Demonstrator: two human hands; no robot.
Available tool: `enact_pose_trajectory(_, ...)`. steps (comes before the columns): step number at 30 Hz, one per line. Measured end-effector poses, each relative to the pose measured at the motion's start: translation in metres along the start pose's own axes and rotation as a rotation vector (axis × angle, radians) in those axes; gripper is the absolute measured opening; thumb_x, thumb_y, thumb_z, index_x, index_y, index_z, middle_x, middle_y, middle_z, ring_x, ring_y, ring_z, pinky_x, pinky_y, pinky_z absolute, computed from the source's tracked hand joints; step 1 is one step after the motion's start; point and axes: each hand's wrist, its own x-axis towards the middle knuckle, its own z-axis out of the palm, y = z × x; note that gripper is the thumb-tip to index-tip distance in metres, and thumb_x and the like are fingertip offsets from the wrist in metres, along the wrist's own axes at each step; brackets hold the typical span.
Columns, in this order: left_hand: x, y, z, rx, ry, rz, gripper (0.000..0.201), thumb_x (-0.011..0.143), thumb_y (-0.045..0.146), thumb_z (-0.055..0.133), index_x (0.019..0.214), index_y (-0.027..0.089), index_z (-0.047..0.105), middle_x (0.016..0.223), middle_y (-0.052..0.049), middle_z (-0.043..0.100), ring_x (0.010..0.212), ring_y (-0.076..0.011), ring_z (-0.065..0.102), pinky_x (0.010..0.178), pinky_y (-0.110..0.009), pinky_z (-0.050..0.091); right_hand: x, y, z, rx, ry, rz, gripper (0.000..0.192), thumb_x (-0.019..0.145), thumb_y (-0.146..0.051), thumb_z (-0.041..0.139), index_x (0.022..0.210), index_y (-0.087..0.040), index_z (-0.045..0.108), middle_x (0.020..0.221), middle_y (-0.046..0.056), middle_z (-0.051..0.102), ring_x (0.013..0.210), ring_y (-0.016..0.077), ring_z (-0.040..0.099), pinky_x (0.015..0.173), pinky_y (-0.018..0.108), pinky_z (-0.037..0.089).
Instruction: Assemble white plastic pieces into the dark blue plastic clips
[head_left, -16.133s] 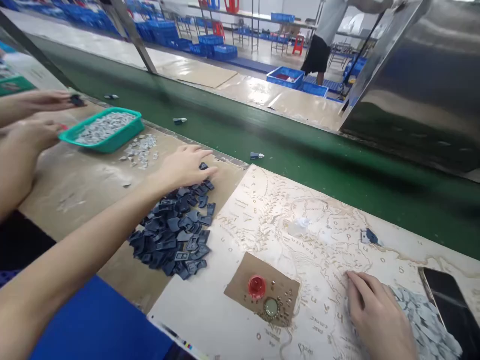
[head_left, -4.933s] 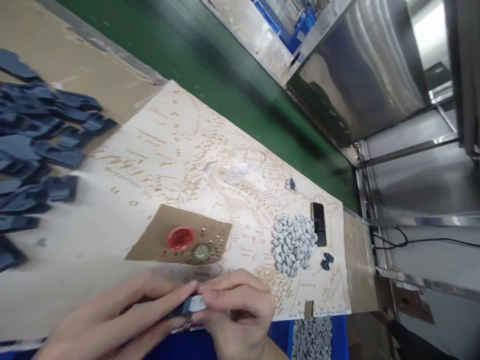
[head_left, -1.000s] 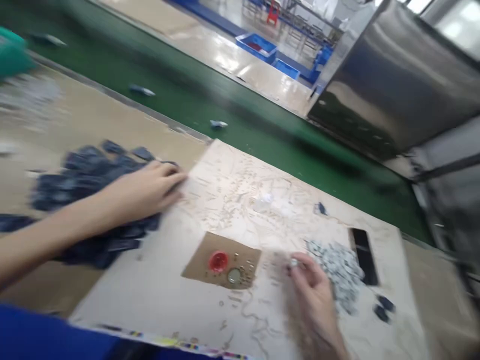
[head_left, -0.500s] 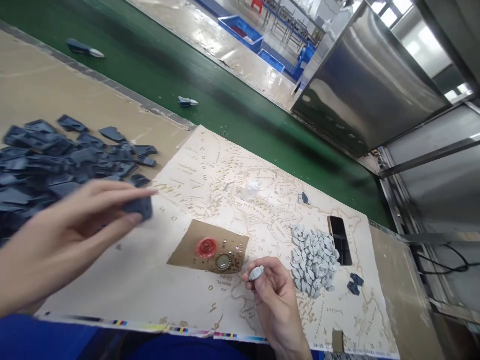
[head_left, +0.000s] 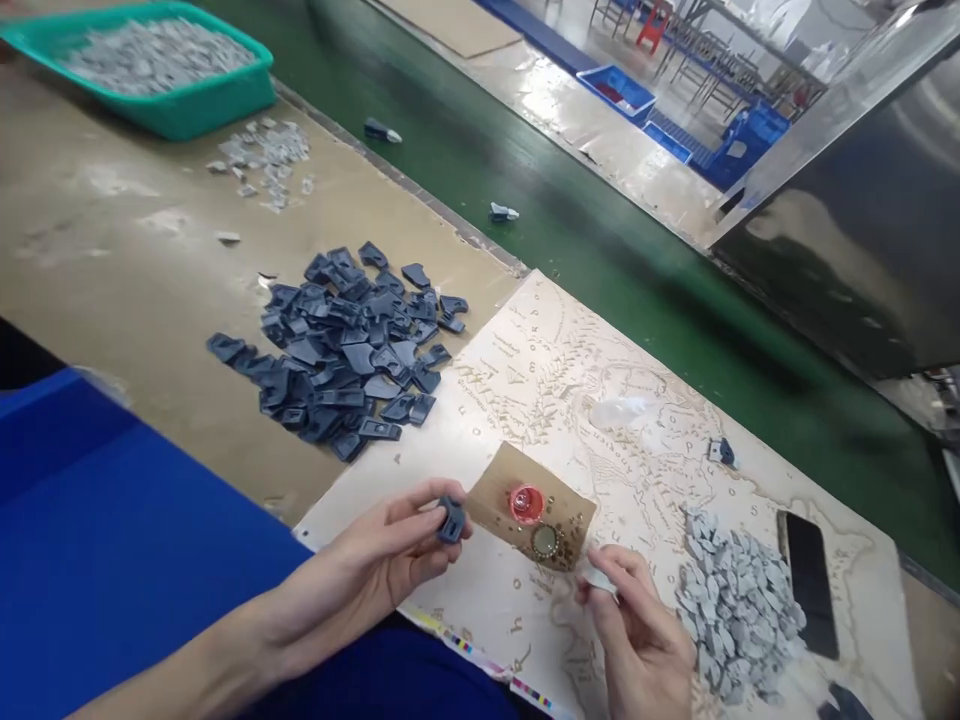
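Note:
My left hand point(head_left: 405, 535) pinches a dark blue-grey plastic part point(head_left: 451, 520) with a slot in it, held above the near edge of the map-printed sheet point(head_left: 480, 440). Between the thumb and fingers of my right hand point(head_left: 637, 620) is a small light grey plastic piece point(head_left: 600, 580). Between the hands lies a brown cardboard piece point(head_left: 495, 480). On it are a red round dish point(head_left: 526, 503), a bottle cap point(head_left: 546, 541) and tiny scattered bits. Left of the sheet is a pile of dark plastic parts point(head_left: 352, 350); on its right side, a heap of light grey pieces point(head_left: 739, 610).
A phone point(head_left: 810, 580) lies beside the grey heap. At the far left stands a green basket point(head_left: 180, 115) full of grey pieces, with loose ones point(head_left: 270, 155) near it. Two joined parts point(head_left: 382, 131) rest along the green conveyor belt point(head_left: 442, 165). A metal cabinet point(head_left: 847, 230) rises at right.
The view has swung left, bringing the green basket into sight. My left hand has come from beside the dark pile toward the cardboard, still holding the dark part. My right hand keeps the grey piece.

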Motion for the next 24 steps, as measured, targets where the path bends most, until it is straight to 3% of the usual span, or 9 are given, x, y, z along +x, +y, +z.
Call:
enact_pose_trajectory(3,-0.002,-0.006,-0.013,-0.011,0.002,0.039,0.046,0.061,0.042,0.11,0.094,0.024,0.084,0.082,-0.002,0.076,0.074,-0.0116,0.069,0.066,-0.013,0.059,0.007,-0.004,0.008,-0.152,0.023,-0.129,0.01,0.091,-0.029,0.083,0.098,-0.029,0.091,0.09,0.01,0.085,0.075,0.0252,0.083,0.062,0.029,0.07)
enact_pose_trajectory(5,-0.003,-0.01,-0.022,0.065,0.087,0.086,0.044,0.06,0.045,0.109,0.092,0.027,0.085,0.086,-0.003,0.077,0.081,-0.0158,0.071,0.071,-0.016,0.061,0.009,-0.003,0.014,-0.251,0.005,-0.238,0.013,0.09,-0.02,0.081,0.097,-0.028,0.09,0.087,0.008,0.087,0.077,0.0262,0.085,0.069,0.032,0.073)
enact_pose_trajectory(9,-0.004,-0.016,-0.039,0.317,0.285,0.228,0.043,0.05,0.057,0.108,0.079,0.032,0.088,0.114,-0.008,0.083,0.121,-0.035,0.072,0.074,-0.024,0.066,0.01,0.001,0.021,-0.446,-0.052,-0.462,0.027,0.093,-0.008,0.074,0.107,-0.027,0.088,0.092,0.007,0.087,0.075,0.0246,0.084,0.068,0.031,0.073)
enact_pose_trajectory(12,-0.01,-0.016,-0.041,0.428,0.309,0.315,0.043,0.054,0.059,0.105,0.086,0.035,0.09,0.122,-0.006,0.083,0.138,-0.0361,0.065,0.091,-0.023,0.065,0.011,0.004,0.024,-0.5,-0.07,-0.527,0.034,0.092,-0.003,0.072,0.112,-0.027,0.086,0.095,0.007,0.086,0.077,0.0229,0.083,0.07,0.03,0.072)
enact_pose_trajectory(14,-0.016,-0.013,-0.036,0.481,0.306,0.319,0.045,0.055,0.059,0.104,0.093,0.038,0.09,0.118,-0.003,0.083,0.131,-0.0313,0.069,0.099,-0.019,0.06,0.011,0.007,0.025,-0.516,-0.084,-0.529,0.037,0.092,-0.002,0.071,0.114,-0.027,0.086,0.096,0.008,0.085,0.079,0.022,0.083,0.07,0.029,0.072)
enact_pose_trajectory(17,-0.022,-0.009,-0.029,0.541,0.313,0.288,0.041,0.06,0.063,0.101,0.094,0.041,0.09,0.102,0.0,0.082,0.092,-0.0223,0.074,0.074,-0.017,0.061,0.012,0.008,0.025,-0.524,-0.098,-0.521,0.036,0.093,-0.002,0.071,0.114,-0.027,0.086,0.095,0.008,0.085,0.079,0.0209,0.082,0.07,0.029,0.071)
enact_pose_trajectory(19,-0.021,-0.008,-0.026,0.561,0.307,0.272,0.036,0.065,0.063,0.098,0.09,0.038,0.09,0.089,0.0,0.08,0.065,-0.0158,0.063,0.06,-0.019,0.056,0.011,0.004,0.023,-0.508,-0.093,-0.506,0.031,0.094,-0.005,0.072,0.113,-0.026,0.087,0.094,0.008,0.085,0.078,0.0208,0.082,0.069,0.029,0.071)
enact_pose_trajectory(21,-0.015,-0.01,-0.024,0.555,0.198,0.224,0.036,0.069,0.065,0.095,0.085,0.033,0.09,0.07,-0.002,0.074,0.051,-0.0126,0.052,0.055,-0.022,0.054,0.008,-0.004,0.022,-0.422,-0.049,-0.431,0.024,0.094,-0.01,0.077,0.108,-0.027,0.087,0.09,0.006,0.086,0.076,0.0212,0.082,0.068,0.029,0.071)
enact_pose_trajectory(24,-0.002,-0.015,-0.019,0.47,-0.049,0.087,0.052,0.071,0.077,0.089,0.09,0.028,0.09,0.054,-0.003,0.066,0.044,-0.0122,0.049,0.047,-0.023,0.048,0.0,-0.019,0.027,-0.162,0.037,-0.249,0.013,0.093,-0.023,0.084,0.1,-0.032,0.089,0.085,0.004,0.086,0.071,0.0212,0.083,0.059,0.027,0.069)
